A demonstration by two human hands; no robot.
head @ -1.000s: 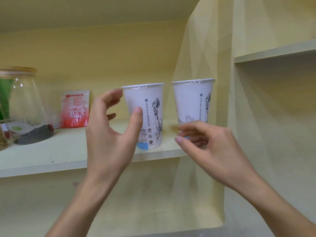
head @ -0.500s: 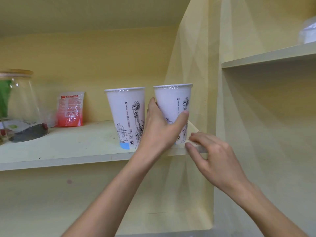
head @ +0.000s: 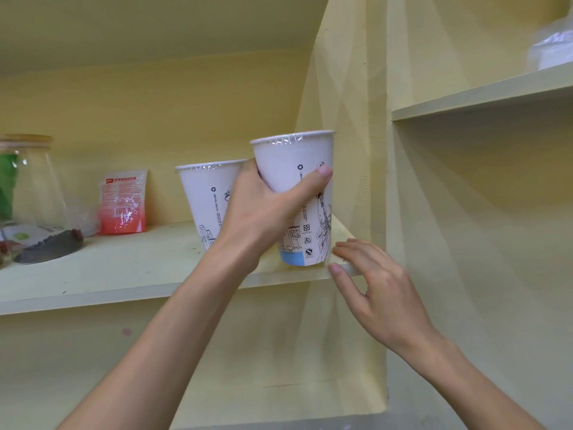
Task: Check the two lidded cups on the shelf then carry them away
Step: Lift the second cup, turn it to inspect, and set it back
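The left hand (head: 263,212) is wrapped round the film-sealed paper cup (head: 297,187), tipped at the shelf (head: 124,268) edge. The second cup (head: 207,200) stands just behind-left. The right hand (head: 381,293) hovers spread, empty. Thin walls likely crush; grip mid-body, gently.

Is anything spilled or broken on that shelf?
No spill or damage shows. The right cup is only tipped because the left hand grips it; the left cup stands upright, both sealed with film.
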